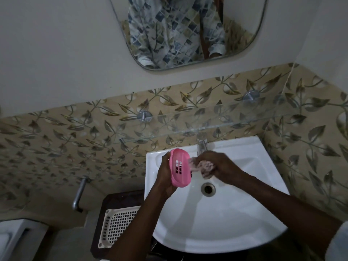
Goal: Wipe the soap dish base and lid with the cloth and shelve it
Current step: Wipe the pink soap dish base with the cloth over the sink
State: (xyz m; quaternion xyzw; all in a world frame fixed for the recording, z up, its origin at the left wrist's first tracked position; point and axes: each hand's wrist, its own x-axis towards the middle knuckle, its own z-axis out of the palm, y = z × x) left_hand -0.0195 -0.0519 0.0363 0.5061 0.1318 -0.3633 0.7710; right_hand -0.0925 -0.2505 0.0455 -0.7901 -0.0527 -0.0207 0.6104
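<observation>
A pink plastic soap dish part [179, 167] with slotted holes is held on edge over the white sink [235, 219]. My left hand [165, 170] grips it from the left side. My right hand [216, 164] is closed around a bunched pale pink cloth [204, 166], which touches the dish's right side. I cannot tell whether this piece is the base or the lid; no second piece is visible. A glass shelf [207, 119] on two metal brackets runs along the wall above the sink.
A chrome tap [201, 144] stands just behind my hands. The drain [208, 188] lies below them. A white perforated basket [118, 225] rests on a dark stand to the sink's left. A mirror [188, 31] hangs above, and a metal pipe [80, 193] juts from the leaf-patterned tiles.
</observation>
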